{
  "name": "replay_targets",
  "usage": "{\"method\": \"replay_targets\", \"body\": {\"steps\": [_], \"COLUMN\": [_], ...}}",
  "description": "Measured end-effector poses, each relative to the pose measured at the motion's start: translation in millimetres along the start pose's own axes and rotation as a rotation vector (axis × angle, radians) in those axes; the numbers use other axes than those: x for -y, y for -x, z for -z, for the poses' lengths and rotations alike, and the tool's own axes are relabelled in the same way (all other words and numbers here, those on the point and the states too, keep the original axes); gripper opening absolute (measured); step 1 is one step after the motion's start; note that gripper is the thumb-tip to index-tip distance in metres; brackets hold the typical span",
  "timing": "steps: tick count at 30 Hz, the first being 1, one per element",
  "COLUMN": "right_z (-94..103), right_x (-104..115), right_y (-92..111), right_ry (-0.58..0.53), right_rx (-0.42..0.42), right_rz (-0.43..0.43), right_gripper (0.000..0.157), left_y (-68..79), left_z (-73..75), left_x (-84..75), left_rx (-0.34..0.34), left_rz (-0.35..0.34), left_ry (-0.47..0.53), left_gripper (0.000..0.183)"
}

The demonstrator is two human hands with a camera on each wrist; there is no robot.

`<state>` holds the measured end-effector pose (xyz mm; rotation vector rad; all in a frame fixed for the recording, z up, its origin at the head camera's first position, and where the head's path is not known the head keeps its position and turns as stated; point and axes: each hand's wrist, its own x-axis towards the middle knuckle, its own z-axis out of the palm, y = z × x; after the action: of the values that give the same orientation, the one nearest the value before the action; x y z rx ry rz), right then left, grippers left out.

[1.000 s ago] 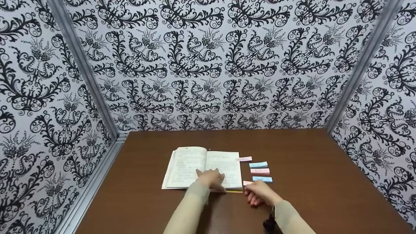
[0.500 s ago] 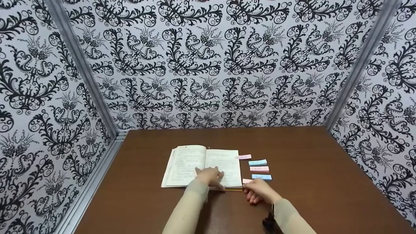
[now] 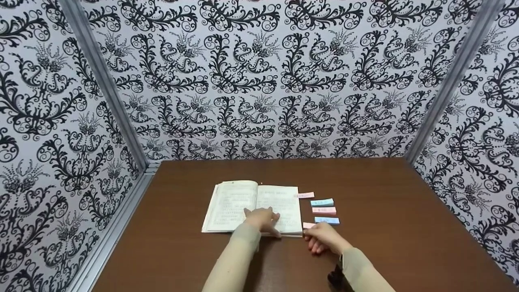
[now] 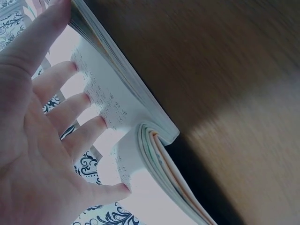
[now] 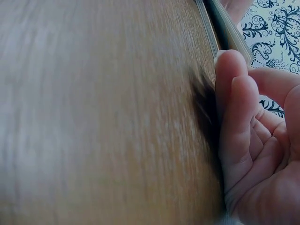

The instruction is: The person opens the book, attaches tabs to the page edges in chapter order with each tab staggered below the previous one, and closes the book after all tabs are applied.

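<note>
An open book lies on the brown table, printed pages facing up. Across its right page rests my left hand, fingers spread. In the left wrist view its fingertips touch the printed page and the thumb lies at the lower edge. My right hand is at the book's lower right corner, where thumb and fingers pinch the pages' corner; the exact contact is partly hidden. Just above those fingers a pink sticky tab sticks out from the book, partly covered by the hand.
Right of the book lie two blue tabs with a pink tab between them. Another pink tab juts from the upper right page edge. Patterned walls enclose the table. Something black hangs by the right sleeve.
A yellow strip under the book's lower right edge, visible earlier, is out of sight now. Both hands keep nearly the same places; the view has shifted slightly.
</note>
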<state>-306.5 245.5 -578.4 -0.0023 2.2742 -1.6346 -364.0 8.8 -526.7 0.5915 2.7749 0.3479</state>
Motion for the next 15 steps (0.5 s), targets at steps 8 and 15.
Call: {"method": "replay_targets", "body": {"steps": [8,15], "right_z": [0.0,0.4], "right_x": [-1.3,-2.8], "right_y": [-1.2,-1.4], "right_ry": [0.01,0.0], "right_rx": [0.0,0.004], "right_rz": [-0.001,-0.001], "right_gripper": [0.024,0.023], "left_y": [1.9,0.4], "left_z": [1.4,-1.0], "left_x": [-2.1,-1.8], "left_rx": [-0.018,-0.023], "left_rz": [0.011,0.021], "left_ry": [0.014,0.005], "left_gripper": [0.083,0.084]}}
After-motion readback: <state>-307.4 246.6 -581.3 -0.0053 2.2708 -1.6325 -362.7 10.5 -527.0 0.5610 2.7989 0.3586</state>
